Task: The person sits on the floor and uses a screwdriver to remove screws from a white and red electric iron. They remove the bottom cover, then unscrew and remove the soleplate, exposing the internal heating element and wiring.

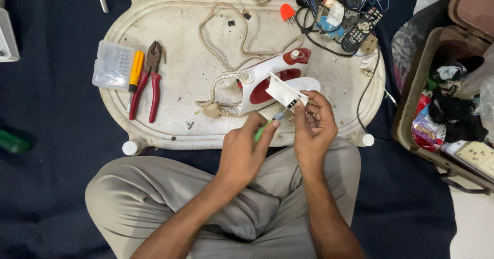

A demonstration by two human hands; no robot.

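Note:
My left hand [246, 148] grips a green-handled screwdriver [265, 128], its tip pointing at a white plastic cover piece [284, 91]. My right hand [314, 125] holds that cover by its lower edge with the fingertips. Just behind them a red and white clothes iron [267, 76] lies on its side on an oval white tray table [170, 27]. The iron's braided cord [226, 38] loops across the table.
Red-handled pliers [152, 81], a yellow screwdriver [135, 69] and a clear plastic box [111, 65] lie at the table's left. Tangled wires and a remote control [360, 30] sit at the back right. An open case [447, 99] of odds and ends stands to the right.

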